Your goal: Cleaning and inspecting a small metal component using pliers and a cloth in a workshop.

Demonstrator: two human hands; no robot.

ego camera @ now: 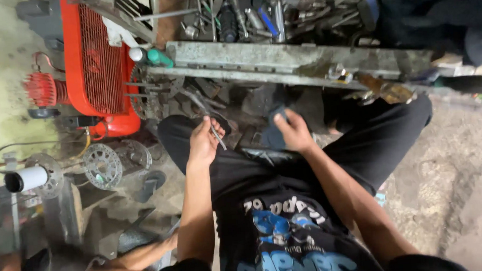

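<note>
Head camera, steeply downward, close

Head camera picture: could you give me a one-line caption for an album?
Workshop seen from above: left hand holds a thin metal tool, right hand rests on a dark cloth, beside a red compressor.

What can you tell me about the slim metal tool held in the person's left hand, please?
The slim metal tool is a thin grey rod, seemingly bare steel. The left hand grips its upper part between thumb and fingers, so its lower end juts down and to the right, free of anything else. It hangs above the person's dark trousers, below the cluttered bench. Its tip is too small to make out.
</note>
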